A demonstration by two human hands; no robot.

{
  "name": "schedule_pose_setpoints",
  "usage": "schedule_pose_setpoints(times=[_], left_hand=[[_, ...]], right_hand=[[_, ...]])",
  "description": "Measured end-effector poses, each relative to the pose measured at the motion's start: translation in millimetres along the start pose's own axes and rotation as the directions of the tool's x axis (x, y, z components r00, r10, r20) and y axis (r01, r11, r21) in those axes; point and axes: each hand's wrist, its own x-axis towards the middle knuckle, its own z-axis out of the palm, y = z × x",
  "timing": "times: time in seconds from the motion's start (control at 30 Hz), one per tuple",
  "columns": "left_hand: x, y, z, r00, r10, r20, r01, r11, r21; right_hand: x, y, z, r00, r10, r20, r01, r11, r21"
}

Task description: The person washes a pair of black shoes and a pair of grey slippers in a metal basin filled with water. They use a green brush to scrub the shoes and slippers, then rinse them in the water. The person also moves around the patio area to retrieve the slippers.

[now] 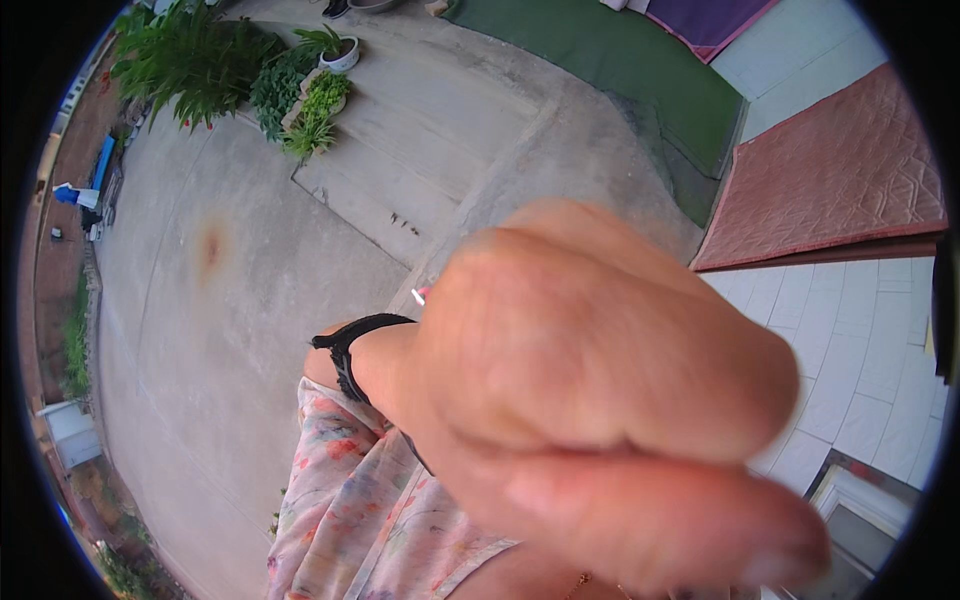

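My left hand (600, 360) is very close to the camera and fills the middle and lower right, slightly blurred. Its back faces me, the fingers are bent away out of sight, and the thumb lies along the lower edge, pointing right. Whether it holds anything is hidden. A black band (346, 352) circles the wrist. A small pink and white thing (420, 295) shows just beyond the edge of the hand. Below is floral-print clothing (345, 495), with a thin gold-coloured chain (579, 585) at the bottom edge. My right hand is out of view.
Beyond lies a concrete yard (225, 315), with leafy plants (195, 67) and a white potted plant (340, 60) at the upper left. A green mat (600, 52) lies at the top. On the right are a pinkish-brown quilted cloth (832, 172), white tiles (862, 337) and a white-framed window (862, 510).
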Motion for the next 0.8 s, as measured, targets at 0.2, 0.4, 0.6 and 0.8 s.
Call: schedule_pose_setpoints(times=[0.2, 0.4, 0.6, 0.8], left_hand=[[12, -116, -196, 0.644, -0.504, -0.575, 0.701, 0.69, 0.18], [-35, -200, -344, 0.097, -0.52, -0.849, 0.876, 0.449, -0.175], [-13, -297, -462, -0.103, -0.584, -0.805, 0.863, 0.35, -0.364], [-17, -408, -569, -0.32, -0.438, -0.84, 0.754, 0.42, -0.506]], right_hand=[[73, -63, 120, 0.987, 0.056, -0.149, -0.052, 0.998, 0.031], [137, -119, 156, 0.995, -0.028, -0.1, 0.004, 0.972, -0.237], [186, -183, 262, 0.795, -0.402, 0.454, 0.359, -0.291, -0.887], [331, -320, 386, 0.935, -0.161, 0.316, 0.303, -0.103, -0.947]])
